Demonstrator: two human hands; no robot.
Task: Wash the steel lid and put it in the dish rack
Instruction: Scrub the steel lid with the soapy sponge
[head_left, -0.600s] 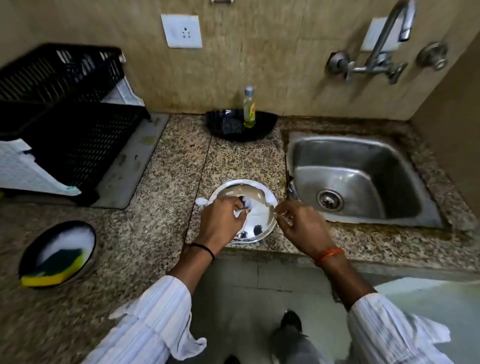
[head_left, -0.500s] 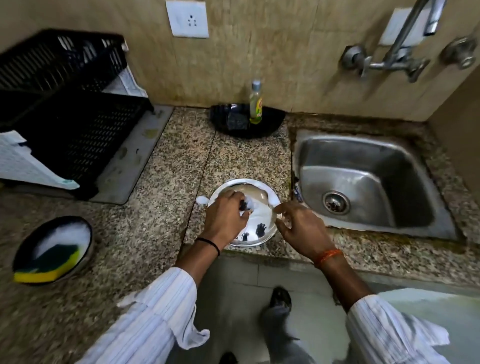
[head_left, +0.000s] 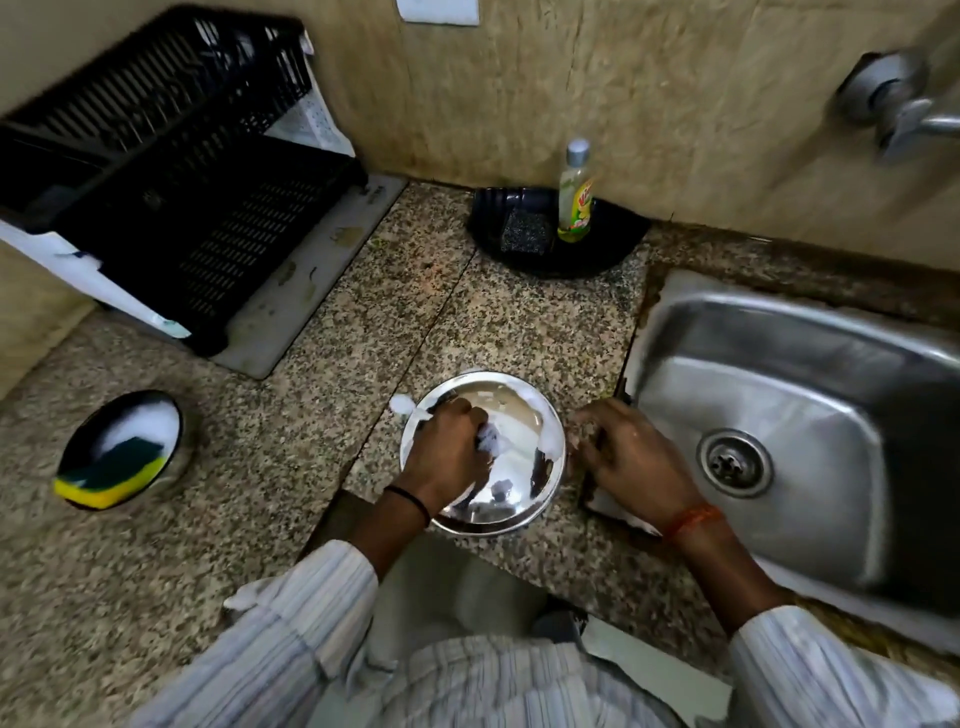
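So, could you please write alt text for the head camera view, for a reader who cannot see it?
A person's left hand scrubs a soapy steel lid lying on a granite counter, while the right hand rests at the lid's right edge. A steel sink is to the right, and a black dish rack stands at back left.

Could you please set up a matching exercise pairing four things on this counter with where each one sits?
Things:
1. steel lid
2. yellow sponge
3. soap bottle
4. dish rack

Places:
A. in the soapy bowl, far left
B. back left, by the wall
C. under the left hand
D. upright in the black tray

Pairs: 1-C, 2-A, 3-D, 4-B
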